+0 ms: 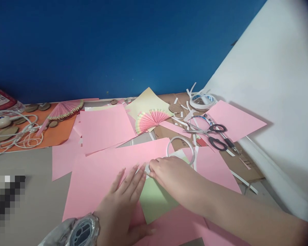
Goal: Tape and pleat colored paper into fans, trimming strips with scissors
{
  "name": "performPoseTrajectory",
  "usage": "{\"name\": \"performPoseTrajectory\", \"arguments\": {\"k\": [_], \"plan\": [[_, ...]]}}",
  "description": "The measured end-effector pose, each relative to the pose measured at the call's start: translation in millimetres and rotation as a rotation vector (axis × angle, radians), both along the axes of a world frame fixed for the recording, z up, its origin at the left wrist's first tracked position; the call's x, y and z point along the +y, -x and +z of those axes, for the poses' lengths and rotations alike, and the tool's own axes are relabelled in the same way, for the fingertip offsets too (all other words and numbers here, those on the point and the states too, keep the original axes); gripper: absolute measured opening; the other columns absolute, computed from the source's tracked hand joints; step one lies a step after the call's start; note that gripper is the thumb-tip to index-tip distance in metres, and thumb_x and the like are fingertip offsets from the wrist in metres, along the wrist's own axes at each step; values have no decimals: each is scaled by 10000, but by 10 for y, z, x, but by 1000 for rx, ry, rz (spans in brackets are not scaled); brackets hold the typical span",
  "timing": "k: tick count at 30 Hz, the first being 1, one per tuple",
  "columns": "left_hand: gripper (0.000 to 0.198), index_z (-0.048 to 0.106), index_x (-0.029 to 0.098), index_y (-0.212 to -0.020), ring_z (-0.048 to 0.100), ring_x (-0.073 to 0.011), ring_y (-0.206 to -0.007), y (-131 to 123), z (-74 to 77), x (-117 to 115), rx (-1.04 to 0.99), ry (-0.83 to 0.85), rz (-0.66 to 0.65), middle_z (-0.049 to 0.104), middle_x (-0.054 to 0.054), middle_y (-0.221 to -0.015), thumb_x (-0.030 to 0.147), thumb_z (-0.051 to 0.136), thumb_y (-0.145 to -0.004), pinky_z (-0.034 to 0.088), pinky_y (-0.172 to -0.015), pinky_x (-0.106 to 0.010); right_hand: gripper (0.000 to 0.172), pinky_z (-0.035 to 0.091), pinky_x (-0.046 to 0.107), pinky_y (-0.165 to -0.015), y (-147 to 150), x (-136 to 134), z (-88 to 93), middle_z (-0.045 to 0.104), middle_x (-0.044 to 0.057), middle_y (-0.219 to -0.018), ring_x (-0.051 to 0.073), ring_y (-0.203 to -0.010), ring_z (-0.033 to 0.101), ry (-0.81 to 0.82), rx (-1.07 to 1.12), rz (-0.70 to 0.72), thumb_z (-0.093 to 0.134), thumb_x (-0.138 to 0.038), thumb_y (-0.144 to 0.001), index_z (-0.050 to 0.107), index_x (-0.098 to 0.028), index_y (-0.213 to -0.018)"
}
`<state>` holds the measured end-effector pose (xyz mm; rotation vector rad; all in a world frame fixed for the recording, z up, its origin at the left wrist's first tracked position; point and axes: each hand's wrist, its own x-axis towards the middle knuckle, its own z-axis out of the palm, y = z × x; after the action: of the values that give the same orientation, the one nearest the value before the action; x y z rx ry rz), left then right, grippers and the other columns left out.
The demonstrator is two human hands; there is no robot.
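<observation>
My left hand [128,191], a watch [82,232] at its wrist, lies with fingers outstretched over a large pink sheet [97,184]. Its fingertips almost meet my right hand [166,171], which is closed above a light green sheet [157,198]. A small whitish piece [147,169] shows between the two hands; what exactly my right fingers pinch is hidden. Just behind the right hand is a white tape ring [170,145]. Farther back, a pleated pink fan with yellow-green edges [154,119] rests against a pale yellow sheet [146,99].
Black-handled scissors [217,138] and a pen [229,143] lie on cardboard at right, near another tape roll [202,101] and white scraps. Square pink sheets [105,128] are stacked behind. At left are a second fan [64,111], orange paper [64,131] and a tangled white cable [28,131].
</observation>
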<state>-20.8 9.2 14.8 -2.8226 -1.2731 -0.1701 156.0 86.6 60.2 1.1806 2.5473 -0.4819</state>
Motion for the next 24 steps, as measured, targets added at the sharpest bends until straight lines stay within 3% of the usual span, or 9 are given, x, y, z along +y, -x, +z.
{"name": "performPoseTrajectory", "arguments": {"k": [5, 9, 18, 24], "plan": [[975, 321, 71, -1419, 260, -288, -1374, 82, -27, 18, 38, 9, -19, 288, -128, -1500, 738, 459, -722, 63, -1104, -428, 210, 255, 262, -488, -26, 12, 43, 642, 25, -689, 154, -592, 590, 37, 20, -100, 462, -216, -917, 571, -173, -743], [1002, 380, 46, -1384, 328, -294, -1338, 87, 6, 28, 78, -9, -47, 344, -151, -1469, 791, 382, -715, 58, -1102, -423, 254, 234, 252, -447, -31, 22, 145, 626, -3, -620, 123, -509, 538, 79, 16, -191, 436, -239, -924, 561, -179, -711], [926, 458, 14, -1321, 433, -306, -1268, 69, -28, 90, 2, -50, -64, 440, -183, -1400, 749, 315, -776, 58, -1094, -436, 229, 236, 256, -455, -15, -59, 261, 646, 8, -654, 155, -569, 582, 125, -37, -226, 444, -225, -927, 528, -190, -716], [773, 404, 28, -1364, 399, -299, -1302, 128, -25, 70, 11, -2, -79, 377, -173, -1444, 604, 345, -853, 33, -1101, -437, 136, 233, 268, -463, 13, -44, 212, 656, 26, -656, 195, -593, 617, 38, -116, -285, 524, -253, -888, 537, -190, -769]]}}
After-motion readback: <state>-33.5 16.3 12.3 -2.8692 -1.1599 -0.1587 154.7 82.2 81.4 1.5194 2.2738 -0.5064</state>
